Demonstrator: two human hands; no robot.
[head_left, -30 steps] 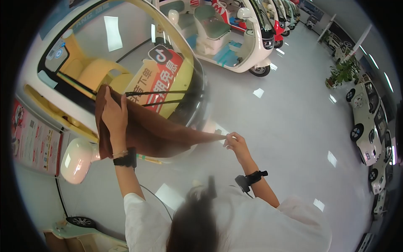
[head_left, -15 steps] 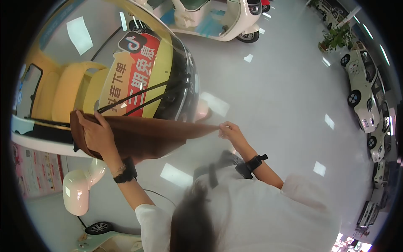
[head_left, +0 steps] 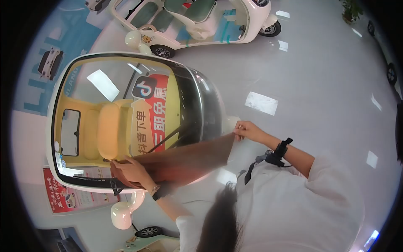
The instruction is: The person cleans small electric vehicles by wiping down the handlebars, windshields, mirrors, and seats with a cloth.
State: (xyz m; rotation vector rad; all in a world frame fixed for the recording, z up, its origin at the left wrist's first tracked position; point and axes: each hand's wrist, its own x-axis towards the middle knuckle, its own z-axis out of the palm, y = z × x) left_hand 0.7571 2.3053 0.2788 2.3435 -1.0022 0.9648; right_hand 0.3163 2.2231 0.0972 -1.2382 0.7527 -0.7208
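Note:
A brown cloth (head_left: 197,157) is stretched between my two hands, along the near side of a small vehicle's windshield (head_left: 90,94). My left hand (head_left: 133,172) grips the cloth's left end close to the lower edge of the glass, its fingers partly hidden by the fabric. At the cloth's other end, my right hand (head_left: 248,131) pinches a corner beside the vehicle's front. Black wiper arms (head_left: 166,140) lie across the glass, partly covered by the cloth. Behind the glass stands a red and yellow sign (head_left: 157,107) with printed characters.
A pink-white side mirror (head_left: 121,215) sticks out below my left hand. Another open-sided small vehicle (head_left: 197,35) stands at the back. A red-and-white poster (head_left: 63,193) is at left, and a potted plant (head_left: 350,10) at the far right. Grey floor (head_left: 306,84) extends rightward.
My view has shifted, so the vehicle sits farther right and lower in it. The cloth hangs wider near my right hand, which holds its corner. Both hands keep hold of it.

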